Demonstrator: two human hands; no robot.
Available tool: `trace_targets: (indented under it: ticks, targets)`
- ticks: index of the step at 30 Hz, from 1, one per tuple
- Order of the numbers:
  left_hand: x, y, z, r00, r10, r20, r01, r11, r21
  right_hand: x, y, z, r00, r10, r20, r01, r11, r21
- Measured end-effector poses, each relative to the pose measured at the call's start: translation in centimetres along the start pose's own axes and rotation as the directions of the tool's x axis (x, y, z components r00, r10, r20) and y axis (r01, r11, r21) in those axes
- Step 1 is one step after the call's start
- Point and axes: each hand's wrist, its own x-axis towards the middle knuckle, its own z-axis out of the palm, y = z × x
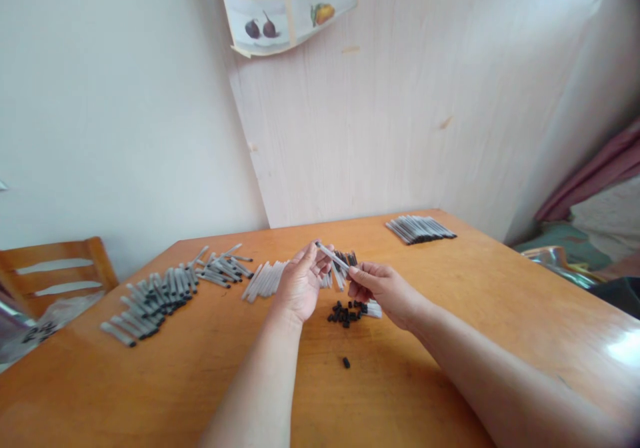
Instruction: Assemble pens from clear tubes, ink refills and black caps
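Between my two hands, above the middle of the table, is a slim pale pen barrel [334, 256] with a dark tip at its left end. My left hand [301, 280] pinches that upper left end. The lower right end sits between the thumb and fingers of my right hand [383, 285]. Beneath and behind the hands lie whitish tubes [265, 281] in a row, partly hidden. Small black caps [345, 313] are heaped just below the hands, and a single black cap [346, 363] lies nearer to me.
Many pale pens with black ends [155, 298] are spread over the left of the wooden table [240, 381]. A neat row of similar pens [421, 229] lies at the back right. A wooden chair [55, 268] stands on the left, and the wall rises behind the table.
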Motion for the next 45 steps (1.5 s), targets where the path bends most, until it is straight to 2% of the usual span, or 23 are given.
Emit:
trace_targets:
  ticks: [5,8,11,15,19,24,31,34,37,39,41,45]
  targets:
    - [-0.7,-0.9,0.3,0.987,-0.123,0.101,0.099,0.972,0.213,-0.1,-0.4,0.1,0.999,-0.032,-0.009,0.031,0.995,-0.091]
    - [-0.8,-1.1,0.3,0.993,-0.096,0.073,0.076,0.968,0.238,-0.1,-0.7,-0.5,0.997,-0.060,-0.049,0.045,0.965,-0.257]
    - [-0.5,-0.8,0.1,0.998,-0.063,0.001,0.061,0.971,0.230,0.2,-0.9,-1.9,0.989,-0.096,-0.114,0.023,0.854,-0.520]
    - [-0.2,-0.5,-0.2,0.998,-0.045,-0.045,0.054,0.974,0.218,0.2,-1.0,-4.0,0.996,-0.085,0.022,0.070,0.624,-0.778]
    - [-0.1,-0.5,-0.3,0.997,-0.045,-0.056,0.057,0.971,0.234,-0.5,-1.2,-4.2,0.989,0.063,0.132,0.084,0.493,-0.866]
    - [-0.1,-0.6,-0.5,0.998,-0.045,-0.053,0.057,0.965,0.258,-1.1,-1.3,-3.4,0.976,0.048,0.212,0.185,0.324,-0.928]
    - [0.0,-0.8,-0.7,0.998,-0.038,-0.055,0.051,0.962,0.269,-1.3,-1.1,-3.3,0.983,0.074,0.171,0.146,0.263,-0.954]
    - [0.0,-0.8,-0.7,0.998,-0.038,-0.056,0.052,0.959,0.280,-1.5,-1.4,-3.4,0.985,0.066,0.157,0.135,0.263,-0.955]
    - [0.0,-0.7,-0.6,0.997,-0.037,-0.060,0.053,0.958,0.283,-1.4,-1.8,-3.7,0.985,0.058,0.164,0.138,0.313,-0.940]
    - [0.0,-0.6,-0.5,0.997,-0.036,-0.063,0.052,0.959,0.278,-1.3,-2.0,-3.9,0.985,0.068,0.157,0.115,0.411,-0.904]
    - [-0.1,-0.5,-0.3,0.997,-0.035,-0.064,0.050,0.964,0.261,-1.1,-2.1,-3.8,0.988,0.092,0.126,0.055,0.549,-0.834]
    - [-0.2,-0.3,-0.2,0.996,-0.038,-0.076,0.053,0.976,0.212,-0.8,-2.1,-3.0,0.993,0.094,0.068,-0.034,0.797,-0.603]
